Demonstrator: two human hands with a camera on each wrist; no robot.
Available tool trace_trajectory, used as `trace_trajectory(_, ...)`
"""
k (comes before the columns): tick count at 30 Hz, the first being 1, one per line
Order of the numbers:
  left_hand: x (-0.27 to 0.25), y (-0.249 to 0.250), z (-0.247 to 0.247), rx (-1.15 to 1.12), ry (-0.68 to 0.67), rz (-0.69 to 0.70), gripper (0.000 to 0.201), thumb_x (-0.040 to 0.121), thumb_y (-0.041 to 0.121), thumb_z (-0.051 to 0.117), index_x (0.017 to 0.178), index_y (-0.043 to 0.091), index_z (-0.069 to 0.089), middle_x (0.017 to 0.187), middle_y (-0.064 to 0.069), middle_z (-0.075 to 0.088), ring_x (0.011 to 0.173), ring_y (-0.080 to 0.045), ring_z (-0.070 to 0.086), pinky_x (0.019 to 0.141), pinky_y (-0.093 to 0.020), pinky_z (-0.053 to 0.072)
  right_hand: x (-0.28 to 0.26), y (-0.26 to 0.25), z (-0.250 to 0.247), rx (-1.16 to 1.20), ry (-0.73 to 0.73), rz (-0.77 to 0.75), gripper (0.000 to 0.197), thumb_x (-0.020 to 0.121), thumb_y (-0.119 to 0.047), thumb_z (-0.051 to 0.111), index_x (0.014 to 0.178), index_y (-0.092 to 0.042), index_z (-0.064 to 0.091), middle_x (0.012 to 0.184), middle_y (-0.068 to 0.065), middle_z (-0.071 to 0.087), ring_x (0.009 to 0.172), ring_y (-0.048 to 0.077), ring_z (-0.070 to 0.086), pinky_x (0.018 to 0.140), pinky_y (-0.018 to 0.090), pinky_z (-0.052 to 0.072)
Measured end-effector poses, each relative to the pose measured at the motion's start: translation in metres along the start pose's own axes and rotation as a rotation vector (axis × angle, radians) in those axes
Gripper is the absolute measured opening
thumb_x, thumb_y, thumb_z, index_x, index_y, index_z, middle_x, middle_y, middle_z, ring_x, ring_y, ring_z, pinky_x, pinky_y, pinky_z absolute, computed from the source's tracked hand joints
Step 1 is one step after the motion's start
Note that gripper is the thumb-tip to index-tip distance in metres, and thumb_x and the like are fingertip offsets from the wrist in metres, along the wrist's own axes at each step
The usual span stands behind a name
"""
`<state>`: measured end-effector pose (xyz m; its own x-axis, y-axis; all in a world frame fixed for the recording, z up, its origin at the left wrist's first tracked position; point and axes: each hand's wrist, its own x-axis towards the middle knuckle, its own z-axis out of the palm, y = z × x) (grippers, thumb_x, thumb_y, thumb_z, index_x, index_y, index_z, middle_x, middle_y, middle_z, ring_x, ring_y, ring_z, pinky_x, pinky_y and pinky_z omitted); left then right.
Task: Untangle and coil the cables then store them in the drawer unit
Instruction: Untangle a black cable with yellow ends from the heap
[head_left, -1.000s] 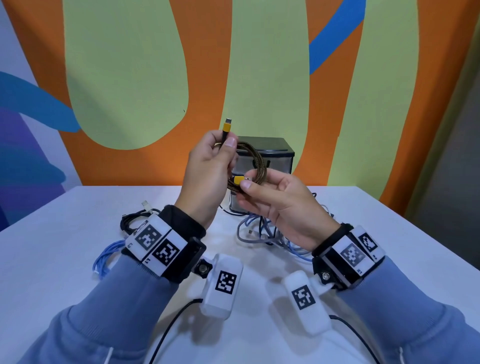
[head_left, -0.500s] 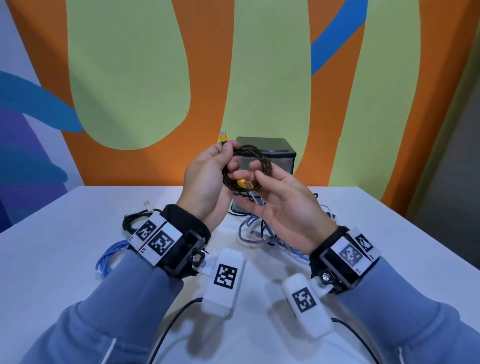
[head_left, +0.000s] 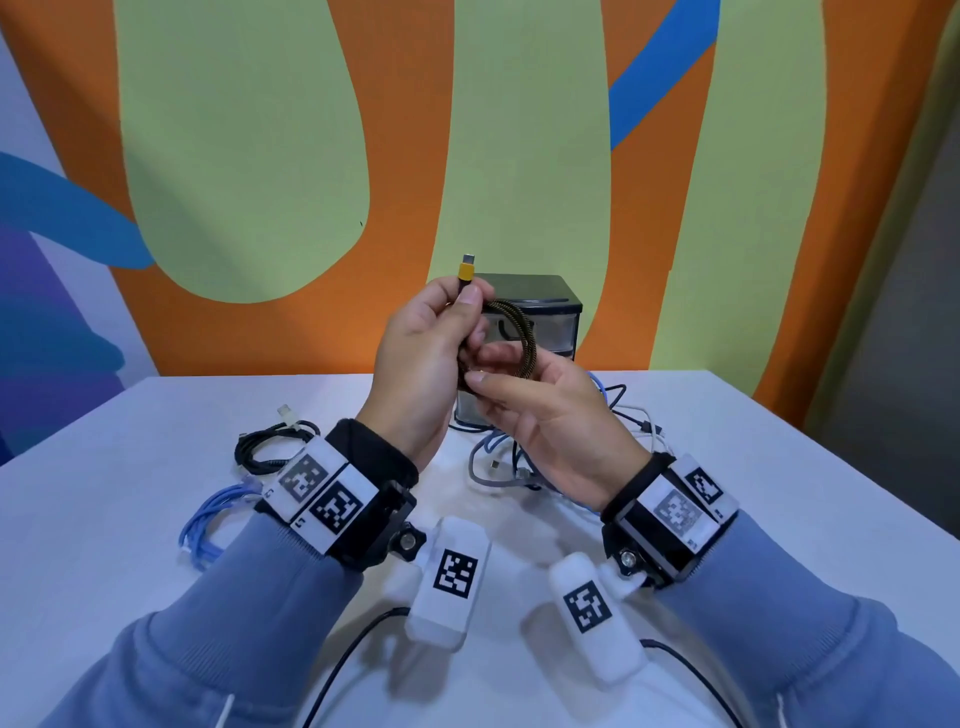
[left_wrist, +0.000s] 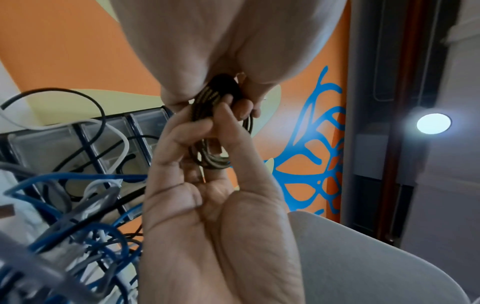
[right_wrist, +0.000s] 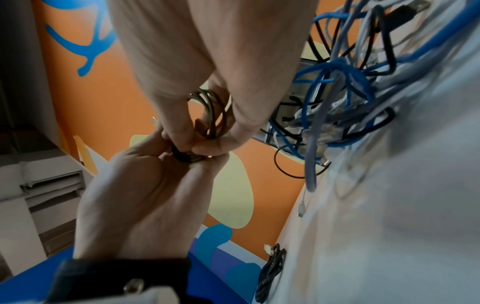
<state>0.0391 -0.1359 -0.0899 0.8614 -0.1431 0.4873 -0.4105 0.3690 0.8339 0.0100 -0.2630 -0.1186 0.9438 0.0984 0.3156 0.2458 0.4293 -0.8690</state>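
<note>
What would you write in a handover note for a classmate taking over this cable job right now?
Left hand: pinches the braided cable below its yellow plug.
Right hand: grips the coil's lower part.
Done: black cable and blue cable lie coiled on the table.
Left: finish this coil, untangle the cable pile before the drawer unit, store everything.

Both forearms in blue sleeves rise from the lower corners of the head view and meet at the centre. The left hand (head_left: 421, 358) is raised, back toward the camera, thumb and fingers curled and pinching the braided cable (head_left: 519, 332). The right hand (head_left: 545, 421) sits just below and to its right, touching it, fingers curled round the same coil. Each wrist wears a black band.
</note>
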Motion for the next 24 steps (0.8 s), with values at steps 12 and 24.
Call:
trace_trajectory(12, -0.003, 0.002, 0.001, 0.142, 0.053, 0.132, 0.02, 0.112, 0.013, 0.05, 0.099, 0.015, 0.065, 0.068, 0.004, 0.048, 0.064, -0.007, 0.044, 0.062, -0.019, 0.039, 0.0, -0.01, -0.001, 0.093, 0.056, 0.184, 0.015, 0.096, 0.002, 0.067, 0.1, -0.008, 0.057, 0.086, 0.009, 0.07, 0.068, 0.016, 0.066, 0.065, 0.017, 0.056)
trace_trajectory(24, 0.007, 0.001, -0.019, -0.141, 0.275, -0.097, 0.016, 0.109, 0.015, 0.056, 0.103, 0.013, 0.07, 0.093, -0.006, 0.075, 0.079, -0.016, 0.065, 0.083, -0.034, 0.054, 0.001, -0.02, -0.007, 0.01, 0.032, 0.024, 0.021, 0.096, 0.012, 0.059, 0.104, -0.007, 0.064, 0.103, 0.014, 0.075, 0.068, 0.013, 0.061, 0.062, 0.015, 0.048)
